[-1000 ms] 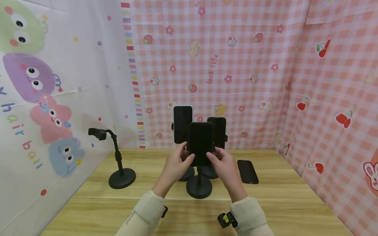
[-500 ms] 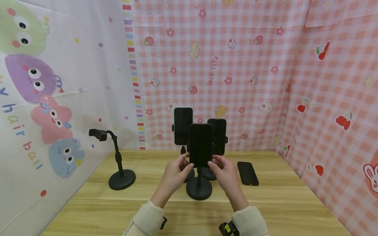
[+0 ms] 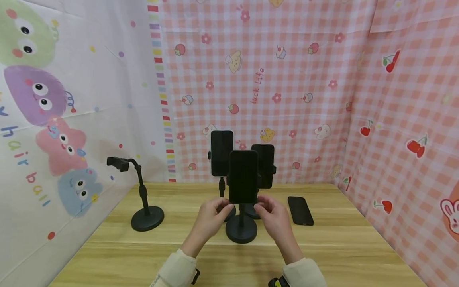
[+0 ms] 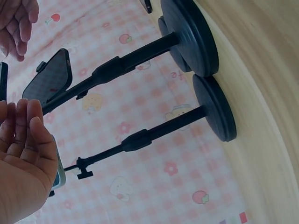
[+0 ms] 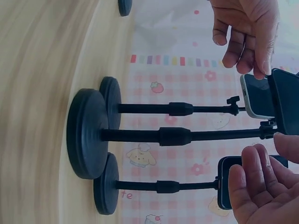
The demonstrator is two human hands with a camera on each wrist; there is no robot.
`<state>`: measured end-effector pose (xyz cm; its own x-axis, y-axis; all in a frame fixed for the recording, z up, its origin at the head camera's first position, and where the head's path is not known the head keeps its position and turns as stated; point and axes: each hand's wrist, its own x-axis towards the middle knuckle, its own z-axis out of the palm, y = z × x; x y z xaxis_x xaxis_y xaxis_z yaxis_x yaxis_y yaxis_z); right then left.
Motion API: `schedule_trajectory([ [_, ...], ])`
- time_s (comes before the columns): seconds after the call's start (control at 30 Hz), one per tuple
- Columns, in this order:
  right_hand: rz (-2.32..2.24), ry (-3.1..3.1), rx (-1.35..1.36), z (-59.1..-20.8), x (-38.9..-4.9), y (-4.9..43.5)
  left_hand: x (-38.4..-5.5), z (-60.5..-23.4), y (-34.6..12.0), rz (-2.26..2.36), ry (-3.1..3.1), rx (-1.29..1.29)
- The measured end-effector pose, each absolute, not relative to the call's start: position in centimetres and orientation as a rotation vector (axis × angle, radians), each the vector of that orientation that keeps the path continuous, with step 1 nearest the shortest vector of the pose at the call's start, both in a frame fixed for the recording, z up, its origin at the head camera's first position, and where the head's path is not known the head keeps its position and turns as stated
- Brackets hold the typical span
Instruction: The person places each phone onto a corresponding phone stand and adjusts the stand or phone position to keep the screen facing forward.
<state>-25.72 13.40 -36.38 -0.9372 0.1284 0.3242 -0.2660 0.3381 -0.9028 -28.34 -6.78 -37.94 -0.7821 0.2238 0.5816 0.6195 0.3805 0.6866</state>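
A black phone (image 3: 244,177) stands upright in the holder of the front black phone stand (image 3: 241,229), its dark screen towards me. My left hand (image 3: 210,215) is by the phone's lower left corner, fingers loosely bent; in the right wrist view its fingertips come very close to the phone's edge, and contact cannot be told. By the lower right corner is my right hand (image 3: 275,214), relaxed, with nothing between thumb and fingers. Behind are two more phones on stands, a taller left phone (image 3: 222,153) and a right phone (image 3: 265,166), partly hidden by the front one.
On the left of the wooden table (image 3: 179,255) stands a phone stand (image 3: 147,217) with a bare clamp (image 3: 118,163). A loose black phone (image 3: 300,210) lies flat at the right. Printed cloths (image 3: 308,111) hang behind and at both sides.
Both hands have come down from the front phone's sides to its lower corners, and the thumbs have left its face. The phone stays in its stand.
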Motion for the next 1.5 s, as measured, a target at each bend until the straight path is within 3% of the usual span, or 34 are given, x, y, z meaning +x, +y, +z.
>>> schedule_trajectory([
  [0.4,1.278,-2.471,0.159,-37.7,-24.8,14.5,-28.2,-38.7,-7.7,-1.29,-2.472,-0.721],
  [1.13,0.657,-2.809,0.188,-38.7,-24.5,16.3,-27.7,-39.6,-10.1,-0.687,-2.927,-0.675],
  [1.5,0.382,-2.966,0.193,-38.6,-24.0,16.3,-28.6,-41.1,-13.1,-0.547,-3.031,-0.519],
])
